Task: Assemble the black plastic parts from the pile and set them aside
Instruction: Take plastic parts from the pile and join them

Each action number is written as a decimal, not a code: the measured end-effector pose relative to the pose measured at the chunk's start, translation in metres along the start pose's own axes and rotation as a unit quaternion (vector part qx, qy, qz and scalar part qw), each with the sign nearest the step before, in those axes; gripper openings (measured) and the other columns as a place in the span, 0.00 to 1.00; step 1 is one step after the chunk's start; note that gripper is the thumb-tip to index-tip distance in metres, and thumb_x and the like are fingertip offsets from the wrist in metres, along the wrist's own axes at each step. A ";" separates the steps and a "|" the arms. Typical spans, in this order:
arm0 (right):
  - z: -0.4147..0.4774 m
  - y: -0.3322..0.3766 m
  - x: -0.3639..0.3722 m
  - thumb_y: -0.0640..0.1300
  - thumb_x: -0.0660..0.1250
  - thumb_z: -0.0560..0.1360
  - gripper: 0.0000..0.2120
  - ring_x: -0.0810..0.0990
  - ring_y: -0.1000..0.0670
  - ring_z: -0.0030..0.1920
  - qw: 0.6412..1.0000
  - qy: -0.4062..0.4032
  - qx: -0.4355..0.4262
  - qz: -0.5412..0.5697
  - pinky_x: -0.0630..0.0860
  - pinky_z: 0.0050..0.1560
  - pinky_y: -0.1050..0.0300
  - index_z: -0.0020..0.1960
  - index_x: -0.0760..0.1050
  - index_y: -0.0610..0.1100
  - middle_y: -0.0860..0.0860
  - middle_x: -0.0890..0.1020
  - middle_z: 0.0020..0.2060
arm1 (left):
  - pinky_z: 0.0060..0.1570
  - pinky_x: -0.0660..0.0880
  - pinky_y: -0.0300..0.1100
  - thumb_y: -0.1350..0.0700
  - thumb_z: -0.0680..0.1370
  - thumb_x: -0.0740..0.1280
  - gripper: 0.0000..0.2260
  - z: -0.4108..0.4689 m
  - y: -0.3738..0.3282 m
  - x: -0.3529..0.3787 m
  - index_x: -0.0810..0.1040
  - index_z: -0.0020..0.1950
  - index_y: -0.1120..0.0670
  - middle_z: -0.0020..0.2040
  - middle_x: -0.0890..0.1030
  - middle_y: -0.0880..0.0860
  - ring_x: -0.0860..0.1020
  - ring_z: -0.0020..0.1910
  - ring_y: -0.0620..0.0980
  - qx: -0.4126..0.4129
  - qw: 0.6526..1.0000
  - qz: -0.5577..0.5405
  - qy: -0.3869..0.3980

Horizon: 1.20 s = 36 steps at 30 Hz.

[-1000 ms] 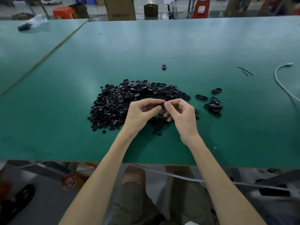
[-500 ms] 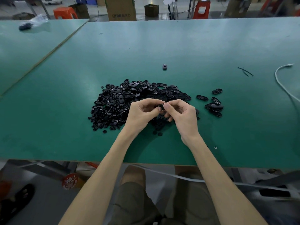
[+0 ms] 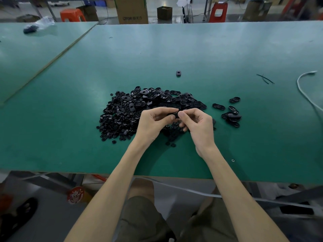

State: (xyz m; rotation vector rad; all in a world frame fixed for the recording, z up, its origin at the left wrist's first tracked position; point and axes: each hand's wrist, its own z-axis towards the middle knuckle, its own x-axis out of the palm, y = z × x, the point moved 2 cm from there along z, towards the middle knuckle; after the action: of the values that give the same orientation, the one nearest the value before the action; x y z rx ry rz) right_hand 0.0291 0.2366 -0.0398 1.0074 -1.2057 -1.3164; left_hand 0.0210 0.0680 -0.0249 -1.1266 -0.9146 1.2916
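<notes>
Between your two hands, just above the pile, sits one part; your left hand and right hand both pinch it, fingers curled; right of your fingers lie a few pieces, seemingly finished; most of the pile is yet to do, so you're early on.
</notes>
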 end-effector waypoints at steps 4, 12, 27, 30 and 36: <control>0.000 0.000 0.001 0.40 0.75 0.79 0.03 0.82 0.53 0.35 1.000 0.003 0.003 -0.006 0.78 0.36 0.60 0.47 0.84 0.46 0.50 0.86 0.36 | 0.51 0.82 0.41 0.66 0.77 0.74 0.09 0.000 0.000 0.001 0.87 0.56 0.57 0.48 0.88 0.52 0.87 0.48 0.52 0.008 1.000 0.021 -0.009; 0.001 -0.001 0.000 0.40 0.74 0.79 0.02 0.81 0.54 0.36 1.000 -0.011 0.016 -0.003 0.78 0.38 0.59 0.48 0.83 0.45 0.52 0.85 0.35 | 0.60 0.75 0.38 0.62 0.79 0.73 0.08 -0.003 -0.005 0.012 0.86 0.56 0.53 0.51 0.86 0.44 0.82 0.53 0.43 0.090 0.966 0.241 -0.038; 0.006 -0.006 0.000 0.30 0.63 0.81 0.12 0.73 0.52 0.34 0.997 -0.035 0.061 -0.013 0.71 0.40 0.53 0.41 0.76 0.40 0.56 0.80 0.32 | 0.56 0.78 0.38 0.60 0.79 0.72 0.07 0.057 -0.058 0.096 0.86 0.56 0.54 0.51 0.84 0.52 0.81 0.47 0.44 0.026 0.966 0.258 0.017; 0.003 -0.006 -0.002 0.34 0.58 0.86 0.12 0.82 0.52 0.40 0.984 -0.002 0.103 0.148 0.80 0.42 0.56 0.60 0.78 0.30 0.47 0.84 0.44 | 0.56 0.80 0.48 0.58 0.80 0.72 0.07 0.066 -0.057 0.130 0.86 0.56 0.56 0.53 0.86 0.53 0.83 0.51 0.52 0.019 0.947 0.315 0.062; 0.006 -0.008 -0.008 0.37 0.54 0.88 0.15 0.83 0.54 0.39 0.976 -0.010 0.106 0.188 0.79 0.38 0.61 0.62 0.77 0.32 0.50 0.86 0.41 | 0.64 0.77 0.51 0.65 0.80 0.68 0.12 0.075 -0.049 0.144 0.83 0.62 0.60 0.59 0.85 0.59 0.83 0.58 0.56 -0.033 0.940 0.312 0.134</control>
State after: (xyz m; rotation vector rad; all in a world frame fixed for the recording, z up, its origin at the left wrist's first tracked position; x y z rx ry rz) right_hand 0.0225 0.2454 -0.0477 0.8598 -1.4928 -0.9174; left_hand -0.0254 0.2226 0.0278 -1.6835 -0.4020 1.5588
